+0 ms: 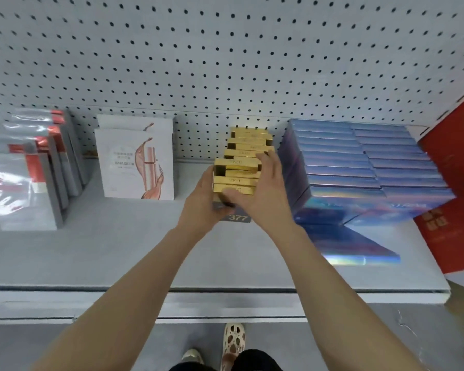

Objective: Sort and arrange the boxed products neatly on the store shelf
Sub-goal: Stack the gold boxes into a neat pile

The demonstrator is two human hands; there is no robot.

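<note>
From the head view, looking down, two bare arms reach out to a grey shelf (123, 253) with a wall of little holes (225, 49) behind it. In the middle of the shelf stands a row of shiny gold boxes (245, 156), lined up one behind another from the front toward the wall. Some boxes in the row stick out a bit to the side, so the row is not quite straight. The left hand (202, 203) is on the left side of the front gold boxes, and its fingers curl around the near corner at the bottom. The right hand (263, 192) lies on the right side of the row, with its fingers stretched forward close together along the boxes and its thumb across the front box. The row sits between the two hands. Under the hands a small dark tag with the number 377 (237, 218) lies on the shelf. To the left of the gold row are white flat boxes (135, 163) with a pink swirl picture, leaning on the back wall. Further left is a bunch of grey and red boxes (30, 170) in shiny wrap. Just to the right of the gold row is a big block of shiny blue boxes (359, 170), and one blue box (359, 245) lies flat in front of them. At the bottom, on the floor, there is a white shoe with holes (233, 341)
</note>
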